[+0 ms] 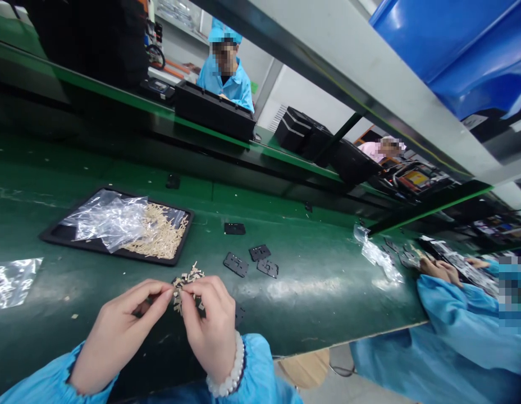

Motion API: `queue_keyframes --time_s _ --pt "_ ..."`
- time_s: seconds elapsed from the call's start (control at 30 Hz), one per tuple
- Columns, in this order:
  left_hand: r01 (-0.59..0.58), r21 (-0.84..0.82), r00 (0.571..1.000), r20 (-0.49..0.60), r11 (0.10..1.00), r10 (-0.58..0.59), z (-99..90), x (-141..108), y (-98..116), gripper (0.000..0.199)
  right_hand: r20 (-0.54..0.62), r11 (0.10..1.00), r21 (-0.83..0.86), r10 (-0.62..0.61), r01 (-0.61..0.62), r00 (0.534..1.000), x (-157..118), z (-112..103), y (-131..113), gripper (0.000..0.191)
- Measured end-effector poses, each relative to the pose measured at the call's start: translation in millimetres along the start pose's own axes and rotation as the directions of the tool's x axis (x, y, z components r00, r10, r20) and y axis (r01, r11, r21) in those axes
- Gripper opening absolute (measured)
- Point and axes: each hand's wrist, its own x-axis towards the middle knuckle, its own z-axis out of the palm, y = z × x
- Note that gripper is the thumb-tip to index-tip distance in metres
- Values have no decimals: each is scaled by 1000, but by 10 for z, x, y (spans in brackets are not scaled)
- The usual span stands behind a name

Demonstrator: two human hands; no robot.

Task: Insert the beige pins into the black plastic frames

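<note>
My left hand [128, 322] is closed, thumb and forefinger pinched at the near edge of a small pile of beige and dark pieces [192, 276]. Close beside it, my right hand [212, 320] has its thumb and forefinger pressed together over the same pile. Whatever lies between the fingertips of either hand is too small to make out. Beyond my hands, a black tray [176, 253] holds many thin beige pieces [165, 233] and clear plastic bags [111, 219]. Several flat black plates lie right of the pile, among them one black plate [235, 264].
A clear bag [14, 283] lies at the left edge. On the right are another plastic bag [378, 255] and a co-worker's hands [441, 271] over parts. Black bins [214, 112] stand on the raised green shelf, with a person [227, 78] behind. A round stool [306, 367] is below the table edge.
</note>
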Motion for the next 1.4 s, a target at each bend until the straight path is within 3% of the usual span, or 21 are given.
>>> queue_keyframes --time_s 0.2,0.33,0.4,0.47,0.57,0.67,0.73,0.83,0.93,1.03,1.13,1.23,1.4 --pt "-143 12 990 -8 990 143 -76 14 24 30 69 1000 25 -8 6 998 69 11 -4 14" --pt "-351 54 936 13 935 351 -147 43 36 22 83 999 21 -39 37 996 138 51 -10 16" --pt "-379 63 925 7 923 380 -164 52 28 18 71 999 8 -36 35 997 161 92 -30 16" --pt "-272 19 962 -3 962 272 -171 54 1 18 69 999 35 31 -33 997 183 136 -45 17" --pt "60 -106 998 36 993 -57 -185 68 -92 29 82 970 125 201 -210 976 250 181 -10 15" --pt "384 -208 923 113 900 -368 -206 128 -225 44 73 939 137 309 -316 948 399 219 129 15" --pt "494 -289 869 127 820 -479 -212 196 -293 52 106 950 23 308 -312 945 534 274 255 15" --pt "517 -364 850 115 775 -514 -200 304 -335 59 235 959 -160 265 -232 935 721 396 415 14" --pt "504 -375 858 114 778 -502 -182 363 -343 62 294 963 -195 238 -186 926 799 467 459 24" --pt "496 -371 863 108 785 -494 -170 355 -371 60 279 966 -187 226 -178 933 731 429 358 15" --pt "488 -351 869 107 799 -483 -160 314 -391 55 248 990 -79 133 -117 960 576 346 178 9" --pt "476 -310 878 112 823 -465 -161 278 -355 47 199 1000 -3 6 -5 980 441 296 46 12" --pt "392 -199 919 123 898 -374 -199 252 -217 39 180 999 -7 -30 32 983 366 276 20 18"
